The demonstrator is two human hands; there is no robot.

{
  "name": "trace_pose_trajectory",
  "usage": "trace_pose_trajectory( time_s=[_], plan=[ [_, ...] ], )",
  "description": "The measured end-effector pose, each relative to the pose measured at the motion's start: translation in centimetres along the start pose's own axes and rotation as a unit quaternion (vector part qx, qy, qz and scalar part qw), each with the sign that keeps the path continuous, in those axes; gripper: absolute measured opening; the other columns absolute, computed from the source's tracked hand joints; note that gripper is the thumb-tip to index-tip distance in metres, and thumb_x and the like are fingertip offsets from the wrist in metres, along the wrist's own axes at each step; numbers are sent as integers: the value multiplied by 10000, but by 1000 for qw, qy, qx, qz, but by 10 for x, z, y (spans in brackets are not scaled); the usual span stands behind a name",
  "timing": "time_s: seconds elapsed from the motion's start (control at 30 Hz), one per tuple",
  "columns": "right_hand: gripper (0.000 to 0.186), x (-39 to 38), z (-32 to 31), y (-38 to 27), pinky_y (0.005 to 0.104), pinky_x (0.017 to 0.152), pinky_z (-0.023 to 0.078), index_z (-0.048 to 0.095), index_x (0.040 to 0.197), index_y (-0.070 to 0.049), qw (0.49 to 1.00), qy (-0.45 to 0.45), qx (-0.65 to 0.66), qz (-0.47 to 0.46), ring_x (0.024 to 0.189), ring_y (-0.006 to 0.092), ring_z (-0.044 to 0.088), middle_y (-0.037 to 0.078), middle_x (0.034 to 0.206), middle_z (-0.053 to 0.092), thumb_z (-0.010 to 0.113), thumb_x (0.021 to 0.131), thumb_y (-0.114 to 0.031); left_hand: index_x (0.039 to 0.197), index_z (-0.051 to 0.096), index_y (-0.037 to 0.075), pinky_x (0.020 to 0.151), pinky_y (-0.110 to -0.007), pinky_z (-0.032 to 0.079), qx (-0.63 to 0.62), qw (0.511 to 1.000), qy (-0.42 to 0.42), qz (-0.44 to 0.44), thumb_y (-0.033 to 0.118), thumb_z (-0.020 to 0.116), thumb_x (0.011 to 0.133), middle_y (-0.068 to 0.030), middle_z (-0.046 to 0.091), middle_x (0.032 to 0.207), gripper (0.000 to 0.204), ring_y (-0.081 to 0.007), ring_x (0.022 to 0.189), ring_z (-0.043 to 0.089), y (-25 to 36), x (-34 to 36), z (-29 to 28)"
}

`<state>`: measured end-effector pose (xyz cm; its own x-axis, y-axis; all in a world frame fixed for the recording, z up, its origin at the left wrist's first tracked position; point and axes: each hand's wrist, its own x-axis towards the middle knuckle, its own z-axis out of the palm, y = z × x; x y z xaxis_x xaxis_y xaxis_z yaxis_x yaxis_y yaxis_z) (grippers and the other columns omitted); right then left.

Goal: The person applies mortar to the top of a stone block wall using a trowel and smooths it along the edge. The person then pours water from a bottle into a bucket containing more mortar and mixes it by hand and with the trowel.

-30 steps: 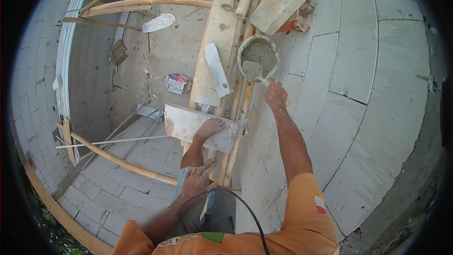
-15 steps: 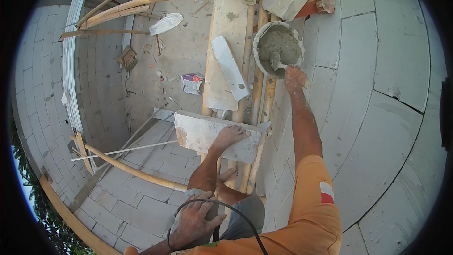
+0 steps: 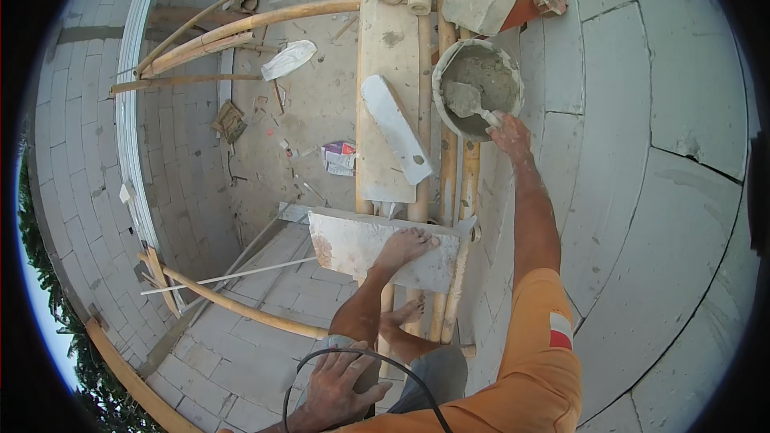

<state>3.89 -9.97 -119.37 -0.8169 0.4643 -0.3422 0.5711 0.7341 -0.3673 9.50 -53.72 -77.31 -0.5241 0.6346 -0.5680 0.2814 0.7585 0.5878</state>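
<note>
Your right hand (image 3: 511, 136) is closed around the handle of the trowel (image 3: 464, 100), its smeared blade inside the bucket (image 3: 439, 96), against or just over the mortar (image 3: 496, 72). The bucket stands just beyond the plank's (image 3: 391, 40) right edge, by the poles (image 3: 471, 170), probably to keep it within your arm's reach; what carries its base is hidden. Your left hand (image 3: 341, 385), fingers spread, grips nothing and rests on your bent leg (image 3: 355, 317), likely bracing your crouch. 1 bare foot (image 3: 407, 246) presses on the block (image 3: 345, 244) near the plank's lower end, seemingly for footing. The white strip (image 3: 395, 128) lies slantwise on the plank, its lower end overlapping the right edge.
</note>
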Motion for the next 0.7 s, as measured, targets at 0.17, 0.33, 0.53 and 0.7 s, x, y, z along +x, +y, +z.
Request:
trace_pose_trajectory(
  time_s=[0.17,0.33,0.53,0.7],
  plan=[
    [530,-25,-3,16,419,977,495,672,1222,-101,985,8,149,89,1111,324,637,136,1103,705,790,753,-317,1085,658,18,898,-458,503,11,1000,0,20,329,838,733,-158,650,1183,503,-320,1043,654,0,1,5],
    [598,-68,-59,-10,390,997,483,619,1316,-73,953,-5,282,113,1158,307,634,169,1243,673,776,768,-251,1120,660,47,932,-450,500,-14,1000,0,-3,294,821,738,-157,645,1200,482,-347,1081,628,3,-3,10],
    [581,-149,-192,-67,355,979,497,612,1282,19,924,87,361,89,1106,271,657,200,1196,683,791,780,-215,1150,650,43,959,-452,477,-66,997,-8,-28,312,766,792,-169,655,1179,463,-350,1124,607,18,-5,5],
    [626,-256,-350,-151,351,1019,475,595,1305,34,917,110,378,65,1156,280,640,225,1252,657,792,802,-280,1176,622,-58,777,-347,512,-260,954,131,-71,190,694,883,-165,675,929,390,-239,835,650,6,-21,12]
  ],
)
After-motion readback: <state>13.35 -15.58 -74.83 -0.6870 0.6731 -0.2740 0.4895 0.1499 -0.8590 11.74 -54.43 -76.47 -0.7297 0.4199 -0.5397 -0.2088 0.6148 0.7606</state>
